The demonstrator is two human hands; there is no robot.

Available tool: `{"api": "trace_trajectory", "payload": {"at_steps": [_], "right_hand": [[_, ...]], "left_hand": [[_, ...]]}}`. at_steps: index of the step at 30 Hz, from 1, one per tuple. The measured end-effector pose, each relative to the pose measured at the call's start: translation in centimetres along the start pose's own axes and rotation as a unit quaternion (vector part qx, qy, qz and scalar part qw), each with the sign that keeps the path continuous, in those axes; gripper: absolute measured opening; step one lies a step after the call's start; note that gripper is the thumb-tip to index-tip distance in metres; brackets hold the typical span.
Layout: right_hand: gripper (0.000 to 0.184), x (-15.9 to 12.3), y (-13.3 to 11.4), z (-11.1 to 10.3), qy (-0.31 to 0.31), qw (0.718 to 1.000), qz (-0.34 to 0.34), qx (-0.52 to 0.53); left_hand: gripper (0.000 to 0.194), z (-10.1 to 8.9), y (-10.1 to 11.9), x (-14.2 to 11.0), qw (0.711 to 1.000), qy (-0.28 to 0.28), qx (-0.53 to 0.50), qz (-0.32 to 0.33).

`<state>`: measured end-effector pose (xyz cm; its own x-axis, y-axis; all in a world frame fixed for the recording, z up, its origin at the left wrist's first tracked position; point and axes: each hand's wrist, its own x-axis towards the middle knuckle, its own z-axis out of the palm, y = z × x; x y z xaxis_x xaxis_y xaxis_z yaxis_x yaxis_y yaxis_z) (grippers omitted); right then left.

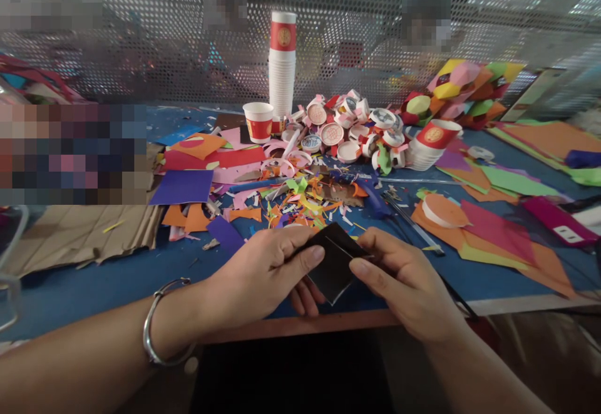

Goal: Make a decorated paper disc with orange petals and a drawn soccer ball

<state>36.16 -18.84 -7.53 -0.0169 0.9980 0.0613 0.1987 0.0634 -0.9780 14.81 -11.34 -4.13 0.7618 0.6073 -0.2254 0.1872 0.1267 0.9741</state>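
A small piece of black paper (334, 270), folded and with pale edges, is held between my two hands above the table's front edge. My left hand (277, 270) pinches its left side, thumb on top and the other fingers beneath. On the right side, the thumb and fingers of my right hand (399, 276) close on its corner. Just beyond lie loose colored paper scraps (305, 207) and a blue hot glue gun (370, 195). The undersides of the paper and some fingertips are hidden.
A tall stack of paper cups (282, 63) stands at the back, beside a heap of cut cup pieces (347, 129). Leaning cups (432, 144) and colored sheets (498, 238) lie to the right. Corrugated cardboard (89, 226) covers the left side. Perforated metal (169, 44) rises behind.
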Motion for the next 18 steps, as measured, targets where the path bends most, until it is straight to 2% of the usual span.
{"api": "trace_trajectory", "payload": {"at_steps": [6,13,18], "right_hand": [[0.029,0.0,0.0,0.7,-0.006,0.999,0.016,0.033],[0.032,0.1,-0.1,1.3,-0.001,0.998,0.033,0.045],[0.032,0.5,-0.4,1.7,0.017,0.998,0.028,0.047]], "left_hand": [[0.041,0.4,0.2,-0.1,0.999,-0.013,-0.030,-0.028],[0.027,0.6,-0.1,-0.2,0.998,-0.013,-0.026,-0.061],[0.029,0.2,-0.2,0.1,0.995,-0.034,-0.062,-0.071]]}}
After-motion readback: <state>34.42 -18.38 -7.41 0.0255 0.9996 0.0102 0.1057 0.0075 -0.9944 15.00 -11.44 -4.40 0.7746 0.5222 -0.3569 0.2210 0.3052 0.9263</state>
